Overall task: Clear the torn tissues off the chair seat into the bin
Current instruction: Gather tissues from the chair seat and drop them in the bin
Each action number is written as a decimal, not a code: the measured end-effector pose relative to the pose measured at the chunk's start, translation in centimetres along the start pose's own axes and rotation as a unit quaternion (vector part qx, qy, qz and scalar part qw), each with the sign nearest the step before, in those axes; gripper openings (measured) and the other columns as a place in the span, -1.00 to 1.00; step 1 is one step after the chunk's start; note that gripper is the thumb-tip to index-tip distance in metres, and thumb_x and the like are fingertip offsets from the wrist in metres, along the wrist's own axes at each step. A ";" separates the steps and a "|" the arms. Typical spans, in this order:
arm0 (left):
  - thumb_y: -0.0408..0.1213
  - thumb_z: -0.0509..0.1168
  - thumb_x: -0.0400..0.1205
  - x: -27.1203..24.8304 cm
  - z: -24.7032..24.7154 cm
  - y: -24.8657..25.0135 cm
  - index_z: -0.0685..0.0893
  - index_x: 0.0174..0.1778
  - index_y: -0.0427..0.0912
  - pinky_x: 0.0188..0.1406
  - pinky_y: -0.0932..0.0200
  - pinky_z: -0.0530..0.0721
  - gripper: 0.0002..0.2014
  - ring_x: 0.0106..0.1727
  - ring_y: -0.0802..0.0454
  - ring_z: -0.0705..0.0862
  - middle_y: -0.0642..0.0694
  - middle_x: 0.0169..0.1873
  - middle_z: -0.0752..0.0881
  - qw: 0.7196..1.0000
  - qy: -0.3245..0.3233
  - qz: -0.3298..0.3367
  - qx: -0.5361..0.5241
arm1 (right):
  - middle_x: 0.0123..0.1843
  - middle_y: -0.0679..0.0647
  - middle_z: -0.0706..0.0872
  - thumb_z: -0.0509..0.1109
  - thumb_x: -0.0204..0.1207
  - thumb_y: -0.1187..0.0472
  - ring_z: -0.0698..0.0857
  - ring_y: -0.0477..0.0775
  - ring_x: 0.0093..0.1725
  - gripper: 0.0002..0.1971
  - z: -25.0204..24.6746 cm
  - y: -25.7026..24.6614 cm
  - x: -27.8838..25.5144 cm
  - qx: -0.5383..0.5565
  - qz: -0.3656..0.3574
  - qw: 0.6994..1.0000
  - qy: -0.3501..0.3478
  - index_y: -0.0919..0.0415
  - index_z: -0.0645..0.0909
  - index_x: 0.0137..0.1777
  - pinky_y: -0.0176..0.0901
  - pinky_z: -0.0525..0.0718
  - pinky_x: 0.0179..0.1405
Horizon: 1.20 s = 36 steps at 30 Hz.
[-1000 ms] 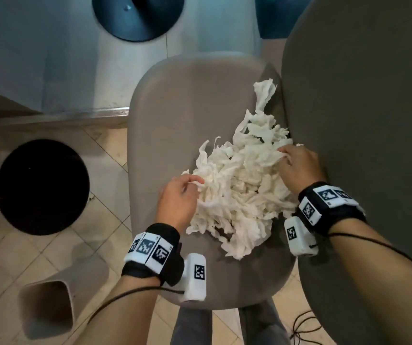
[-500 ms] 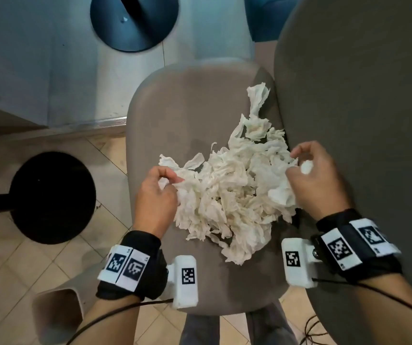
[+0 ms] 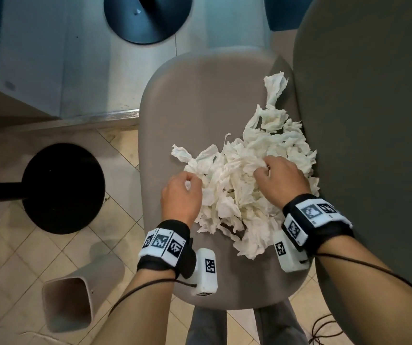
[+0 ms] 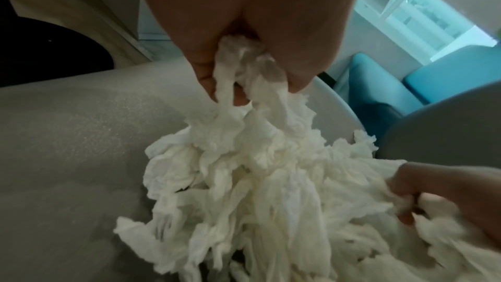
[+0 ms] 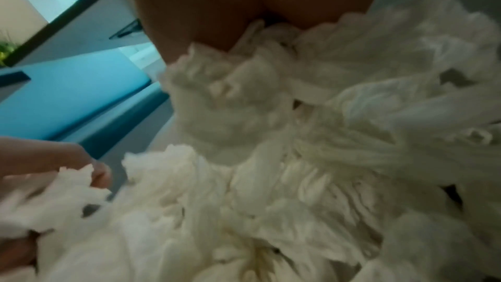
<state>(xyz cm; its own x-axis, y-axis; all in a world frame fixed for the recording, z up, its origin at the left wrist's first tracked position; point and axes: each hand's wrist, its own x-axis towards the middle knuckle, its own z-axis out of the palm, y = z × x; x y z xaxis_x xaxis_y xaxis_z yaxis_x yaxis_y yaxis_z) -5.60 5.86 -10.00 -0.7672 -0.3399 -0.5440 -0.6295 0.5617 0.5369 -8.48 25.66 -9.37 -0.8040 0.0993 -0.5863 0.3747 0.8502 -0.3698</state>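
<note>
A loose heap of torn white tissues [image 3: 244, 185] lies on the grey chair seat [image 3: 200, 100], towards its right side. My left hand [image 3: 187, 185] grips a bunch of strips at the heap's left edge; the left wrist view shows the tissues [image 4: 244, 158] pinched between thumb and fingers [image 4: 206, 68]. My right hand [image 3: 272, 175] sits on top of the heap with its fingers curled into the tissues [image 5: 298, 136]. A grey bin [image 3: 68, 305] stands open on the floor at the lower left.
The chair's dark grey backrest [image 3: 374, 120] rises close on the right. A black round table base [image 3: 63, 188] sits on the tiled floor left of the seat, a blue one [image 3: 147, 16] beyond it. A cable [image 3: 324, 329] lies at the lower right.
My right hand came in from the heap's right edge onto its top. My left hand closed on strips at the left edge. The heap has spread leftwards.
</note>
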 end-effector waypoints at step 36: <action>-0.26 0.33 0.65 -2.2 -4.2 0.1 0.63 -0.37 0.02 -0.22 0.12 0.58 -0.75 -0.24 0.03 0.61 0.07 -0.26 0.73 0.974 0.013 -0.004 -0.225 | -0.40 0.00 0.53 0.40 0.38 0.28 0.43 0.10 -0.48 -0.84 -4.1 3.8 -6.7 0.238 0.058 0.953 0.181 0.18 0.45 -0.30 -0.16 0.43 -0.43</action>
<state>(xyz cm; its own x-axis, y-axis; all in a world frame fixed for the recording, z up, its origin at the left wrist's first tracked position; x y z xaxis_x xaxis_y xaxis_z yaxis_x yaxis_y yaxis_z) -4.48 3.49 -6.02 -0.7618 -0.3648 -0.5353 -0.6205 0.1736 0.7647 -3.53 30.36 -3.91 -0.8189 0.4226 -0.3884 0.5682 0.5013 -0.6526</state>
